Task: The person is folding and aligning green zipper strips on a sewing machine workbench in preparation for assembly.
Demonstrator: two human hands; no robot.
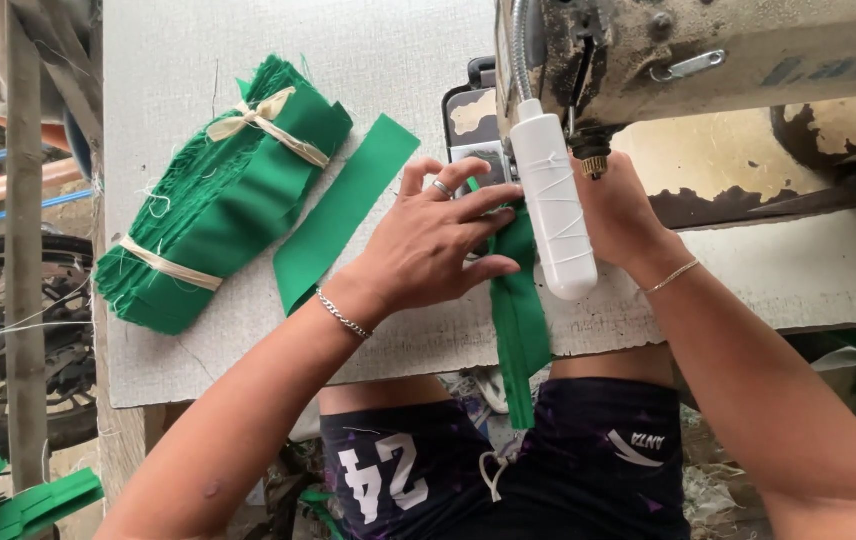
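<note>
1. Tied bundle of green strips (218,195): on table (248,350), far left.
2. Loose green strip (343,210): flat beside bundle.
3. Left hand (428,245): fingers spread, pressing green fabric piece (520,300) under sewing machine (708,60).
4. Right hand (618,215): behind white lamp (553,200); grip cannot be told.

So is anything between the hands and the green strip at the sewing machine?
No. The left hand lies flat on the green strip. The right hand is at it too, though the white lamp hides that contact from the camera.

White lamp (554,205) and machine head (708,50) crowd the needle; left tabletop (178,370) open.
</note>
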